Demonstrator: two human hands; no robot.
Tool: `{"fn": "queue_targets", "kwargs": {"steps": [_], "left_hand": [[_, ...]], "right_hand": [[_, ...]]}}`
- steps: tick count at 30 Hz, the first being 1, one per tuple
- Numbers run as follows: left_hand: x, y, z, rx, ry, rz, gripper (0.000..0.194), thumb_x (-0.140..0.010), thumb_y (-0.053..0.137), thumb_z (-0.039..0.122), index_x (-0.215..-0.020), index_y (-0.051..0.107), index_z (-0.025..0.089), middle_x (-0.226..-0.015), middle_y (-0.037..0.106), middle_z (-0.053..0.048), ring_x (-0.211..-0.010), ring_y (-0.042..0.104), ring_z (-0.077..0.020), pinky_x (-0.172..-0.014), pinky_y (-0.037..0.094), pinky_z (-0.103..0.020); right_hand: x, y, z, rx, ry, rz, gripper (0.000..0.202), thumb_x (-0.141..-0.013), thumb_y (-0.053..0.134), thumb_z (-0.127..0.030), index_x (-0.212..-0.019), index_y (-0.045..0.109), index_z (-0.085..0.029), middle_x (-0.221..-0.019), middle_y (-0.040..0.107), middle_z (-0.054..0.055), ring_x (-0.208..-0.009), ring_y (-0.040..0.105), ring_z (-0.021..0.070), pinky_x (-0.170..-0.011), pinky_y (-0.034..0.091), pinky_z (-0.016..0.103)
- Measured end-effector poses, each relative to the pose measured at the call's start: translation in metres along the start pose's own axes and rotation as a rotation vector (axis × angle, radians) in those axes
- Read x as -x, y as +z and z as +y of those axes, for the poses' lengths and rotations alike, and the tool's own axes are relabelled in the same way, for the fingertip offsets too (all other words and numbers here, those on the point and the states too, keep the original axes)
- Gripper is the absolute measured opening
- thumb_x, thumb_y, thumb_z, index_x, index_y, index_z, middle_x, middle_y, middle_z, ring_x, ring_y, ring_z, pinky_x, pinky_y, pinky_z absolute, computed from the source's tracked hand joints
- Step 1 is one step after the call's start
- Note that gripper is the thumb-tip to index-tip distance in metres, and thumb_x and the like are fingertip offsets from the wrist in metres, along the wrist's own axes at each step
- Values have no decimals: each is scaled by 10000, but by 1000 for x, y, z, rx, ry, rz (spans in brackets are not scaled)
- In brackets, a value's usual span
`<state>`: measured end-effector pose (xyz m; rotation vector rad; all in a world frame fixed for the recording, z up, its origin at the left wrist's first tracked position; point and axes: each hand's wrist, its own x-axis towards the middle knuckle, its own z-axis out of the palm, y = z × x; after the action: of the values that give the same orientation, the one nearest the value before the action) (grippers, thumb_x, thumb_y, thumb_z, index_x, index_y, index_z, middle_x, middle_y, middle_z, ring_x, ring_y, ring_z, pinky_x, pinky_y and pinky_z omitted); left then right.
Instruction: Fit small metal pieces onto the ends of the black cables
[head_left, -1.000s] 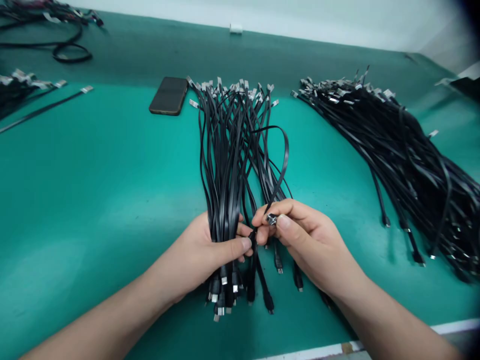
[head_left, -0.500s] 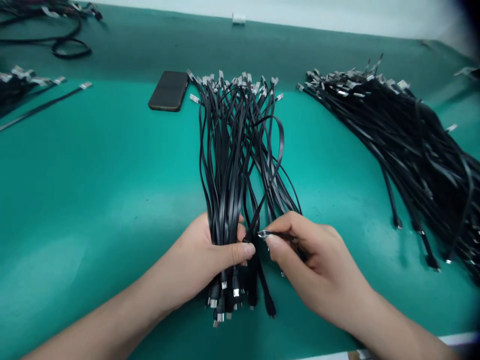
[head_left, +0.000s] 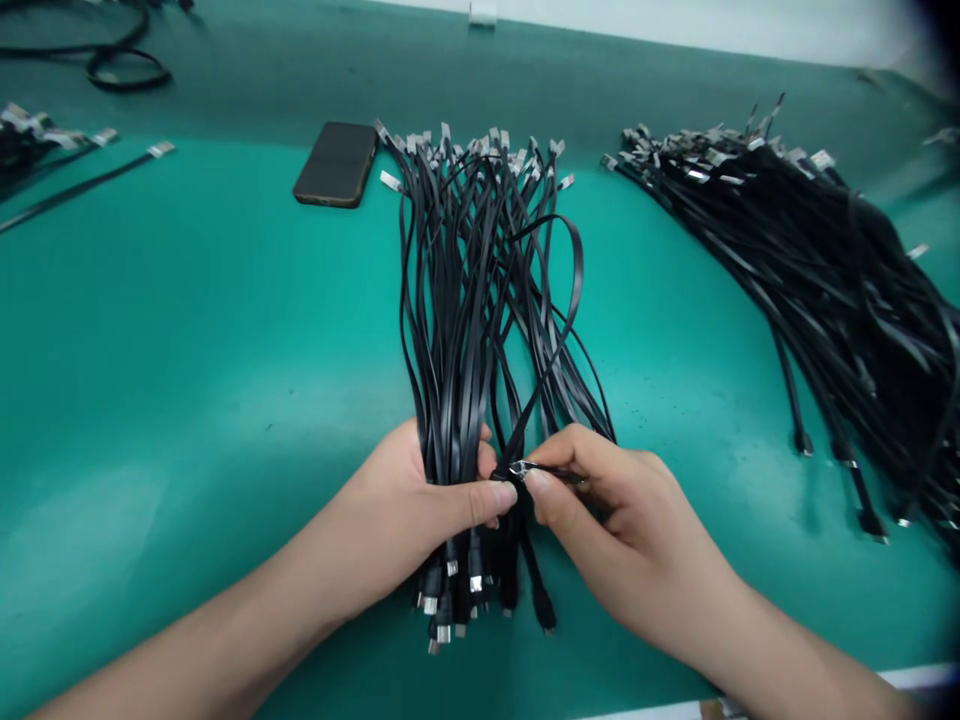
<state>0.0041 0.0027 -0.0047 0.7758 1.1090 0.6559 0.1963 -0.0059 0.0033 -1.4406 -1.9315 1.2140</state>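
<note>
My left hand (head_left: 442, 495) is closed around a bundle of flat black USB cables (head_left: 450, 350). Their small plugs hang below the fist, and the wider silver plugs lie spread at the far end. Between its thumb and finger is pinched one cable end (head_left: 517, 430), whose cable loops up and back on the right. My right hand (head_left: 615, 510) is closed on a slim black tool with a shiny metal tip (head_left: 519, 468). That tip is at the pinched end, beside my left thumb. The tool's kind and most of its handle are hidden by the fingers.
A dark phone (head_left: 336, 165) lies left of the bundle's far end. On the right sits a large heap of black cables (head_left: 825, 270). More cables (head_left: 82, 185) lie at the left edge of the green table mat (head_left: 225, 300), with a looped black cable (head_left: 131, 75) at the back left.
My right hand has brought the tool's tip slightly left, up to the cable end at my left thumb. My left hand keeps its hold. The whole view has shifted a little.
</note>
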Motion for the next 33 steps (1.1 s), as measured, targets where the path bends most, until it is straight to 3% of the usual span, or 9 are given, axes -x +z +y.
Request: {"fn": "queue_targets", "kwargs": {"steps": [11,27,30,33], "left_hand": [[-1,0,-4,16,15,20,282,-706,805,180,-867,576,201,-638,582,97,-612,569,-107,-598,418,-234],[0,0,-5,-42,45,5,225,-739,786,219,-763,563,200,-628,580,81,-605,512,-99,-576,380,-228],[-1,1,-6,-13,63,12,242,-715,812,197,-754,573,194,-626,581,87,-603,540,-92,-583,400,-223],[-2,-1,-8,1,44,38,267,-700,843,208,-806,599,195,-632,586,94,-594,571,-93,-600,436,-233]], "right_hand": [[2,1,1,-7,11,-18,218,-1008,494,-317,-844,597,-218,-556,523,-55,-430,392,100,-389,271,241],[0,-1,4,40,-105,3,206,-1016,511,-240,-829,590,-208,-573,518,-69,-454,410,82,-420,277,240],[-1,-1,4,-6,-65,60,190,-1006,524,-247,-830,589,-214,-563,510,-69,-438,388,87,-402,277,241],[-1,-3,3,-163,-43,252,152,-1012,529,-253,-883,601,-221,-638,583,-44,-470,442,95,-418,347,236]]}}
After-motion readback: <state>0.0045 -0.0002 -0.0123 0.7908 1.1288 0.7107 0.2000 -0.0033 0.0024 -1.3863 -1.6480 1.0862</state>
